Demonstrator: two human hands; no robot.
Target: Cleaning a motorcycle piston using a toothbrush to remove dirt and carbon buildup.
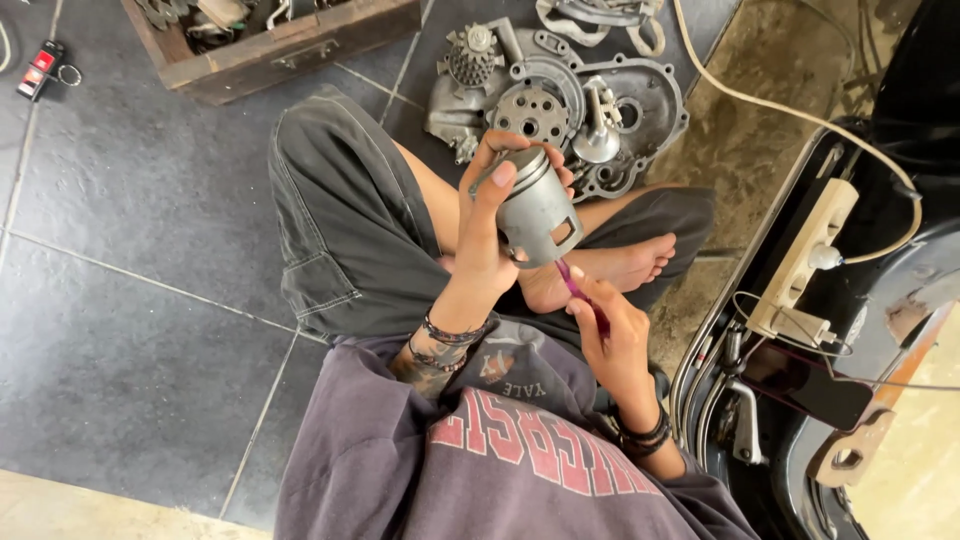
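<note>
I sit cross-legged on a dark tiled floor. My left hand (490, 215) grips a grey metal piston (537, 210), held above my lap with its crown pointing away from me and a square cut-out in its skirt showing. My right hand (612, 330) holds a thin purple-handled tool (578, 288) whose tip reaches up to the piston's lower edge. Bracelets circle both wrists.
A metal engine case (640, 110) with gears lies on the floor just beyond my knees. A wooden crate (300, 50) of parts stands at the top left. A white power strip (810, 255) with a cable rests on a dark vehicle body at the right.
</note>
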